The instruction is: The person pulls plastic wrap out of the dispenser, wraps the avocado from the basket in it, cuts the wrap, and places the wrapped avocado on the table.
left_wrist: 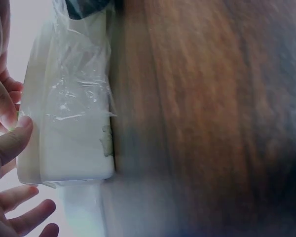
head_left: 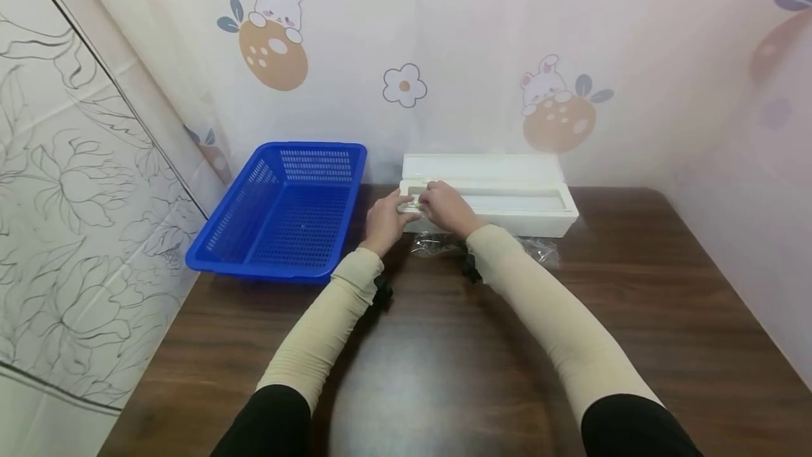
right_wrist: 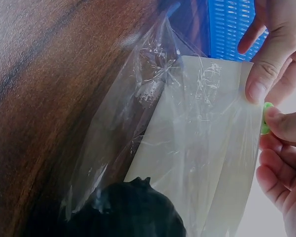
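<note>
Your right hand point(head_left: 449, 209) pinches a small green piece point(right_wrist: 264, 127) at nine o'clock on the white box point(head_left: 533, 226); steady that box with your left hand point(head_left: 384, 223), grip unclear.

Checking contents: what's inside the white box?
The white box shows a pale recess toward its right. The left hand and right hand hide part of its left end; anything beneath can't be seen.

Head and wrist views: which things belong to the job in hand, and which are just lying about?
In the job:
right hand, pinching a small green piece
left hand, close beside it
white box, under both hands

Apparently lying about:
clear plastic, along the box's front
blue basket, untouched
</note>
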A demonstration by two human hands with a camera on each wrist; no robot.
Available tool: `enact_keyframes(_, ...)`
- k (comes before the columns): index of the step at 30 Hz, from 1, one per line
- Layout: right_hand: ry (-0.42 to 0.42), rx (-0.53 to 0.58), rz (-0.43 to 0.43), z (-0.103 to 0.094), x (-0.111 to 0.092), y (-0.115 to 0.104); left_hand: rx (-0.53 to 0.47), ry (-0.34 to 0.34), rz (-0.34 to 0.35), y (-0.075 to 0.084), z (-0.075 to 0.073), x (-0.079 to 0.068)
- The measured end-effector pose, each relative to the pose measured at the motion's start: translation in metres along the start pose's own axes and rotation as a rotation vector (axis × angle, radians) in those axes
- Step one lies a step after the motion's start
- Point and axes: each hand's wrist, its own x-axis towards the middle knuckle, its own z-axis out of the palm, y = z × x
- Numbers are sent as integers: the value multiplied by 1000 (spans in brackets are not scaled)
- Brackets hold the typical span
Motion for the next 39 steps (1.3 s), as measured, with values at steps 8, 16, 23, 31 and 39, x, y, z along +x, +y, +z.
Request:
enact_keyframes(8, -28, -21, 10, -7, -2, 4, 59, -31, 2, 6, -2, 0)
enact_keyframes(16, -23, -5, 51, -23, -17, 25, 27, -33, -21, 5, -10, 5)
enact_keyframes(23, -35, 51, 85, -24, -25, 33, -20, -47, 20, 0, -9, 4)
enact_keyframes(31, -29, 33, 107, -22, -29, 29, 29, -37, 103, 1, -5, 1)
enact_keyframes(39, -26, 5, 174, -21, -29, 25, 34, -20, 129, 2, -3, -1)
